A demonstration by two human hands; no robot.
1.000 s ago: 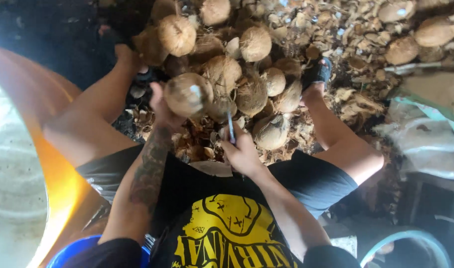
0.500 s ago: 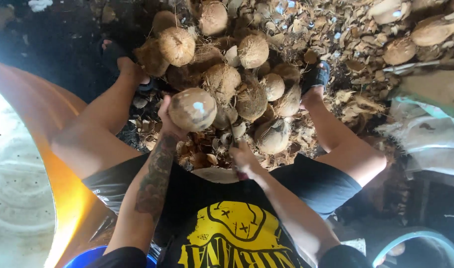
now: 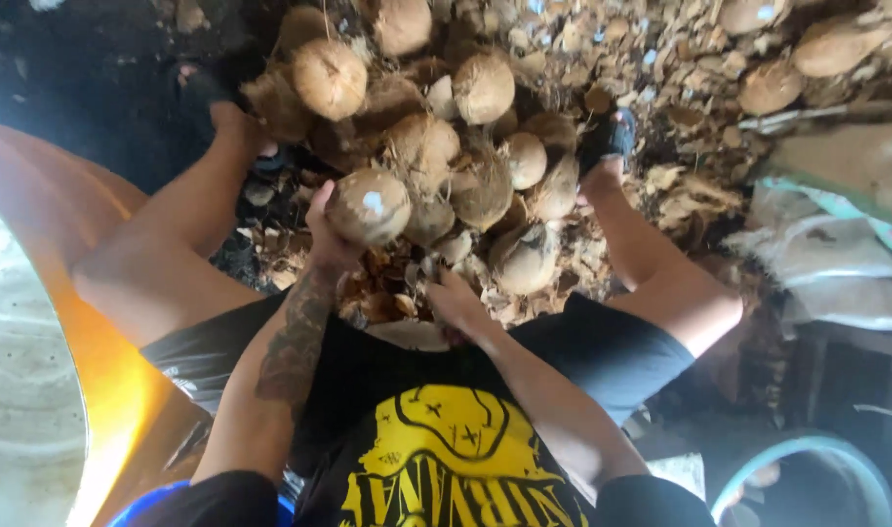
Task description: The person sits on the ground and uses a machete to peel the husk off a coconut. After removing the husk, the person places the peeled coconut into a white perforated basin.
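two hands at your knees | your right hand [image 3: 457, 304] is curled low, its contents hidden | your left hand [image 3: 331, 244] grips a husked coconut [image 3: 370, 205] raised over the coconut pile [image 3: 485, 146] | husk scraps [image 3: 680, 68] beyond

The right hand [image 3: 455, 303] is blurred, and whatever it grips is too smeared to identify; only a thin dark sliver shows at its twelve o'clock. The left hand [image 3: 329, 244] hides the near side of the coconut [image 3: 370, 205] it holds, so the finger hold cannot be read. Coconuts in the pile [image 3: 485, 146] overlap, each covering part of the next. The orange basin [image 3: 46, 390] at nine o'clock runs off the left edge, and the blue ring [image 3: 807, 468] at five o'clock is cut by the bottom edge.
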